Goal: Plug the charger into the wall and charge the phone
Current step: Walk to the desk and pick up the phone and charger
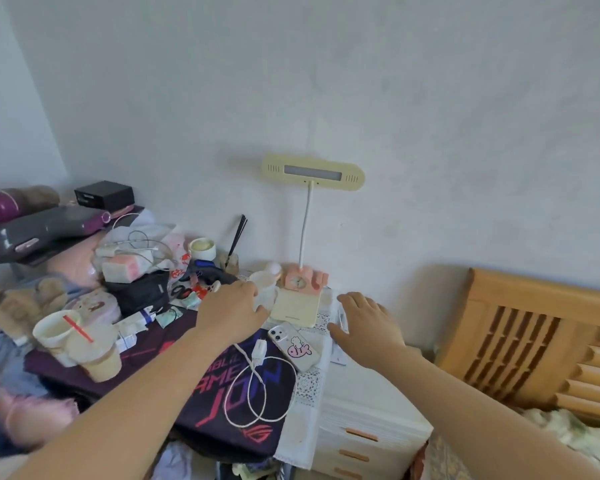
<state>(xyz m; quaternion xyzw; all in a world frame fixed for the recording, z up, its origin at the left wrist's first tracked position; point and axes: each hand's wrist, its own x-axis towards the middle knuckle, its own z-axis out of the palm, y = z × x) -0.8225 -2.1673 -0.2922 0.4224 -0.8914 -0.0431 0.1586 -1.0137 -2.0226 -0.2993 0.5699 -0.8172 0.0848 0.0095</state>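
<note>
I see both hands out over the cluttered bedside table [361, 403], neither holding anything. Left hand [234, 308] is palm down, fingers loosely spread, hovering past the charger and near the small white things in front of the lamp base [303, 280]; I can't tell if the fingertips touch anything there. Right hand [368, 323] is open and flat, fingers splayed, at the table's right edge, just beside a thin white strip [342, 318] that may be a power strip or socket, too blurred to call. The charger [260, 349], a white brick, lies on the dark printed cloth [201, 393] between the 2 forearms, its white cable [253, 400] coiled in 2 loose loops toward me, so nothing is plugged in at the wall end yet. The phone [293, 344] lies face down in a clear case with a pink sticker, just right of the brick, touching or nearly touching it; I can't see the cable's phone end, so whether it's connected is unclear. My read: brick and phone are parked together for easy reach, and the hands are spread to search for the outlet or clear space before picking up. No wall socket is clearly visible; it's possibly behind the table's right edge. Cups [80, 344] sit at left, well clear of the cable.
</note>
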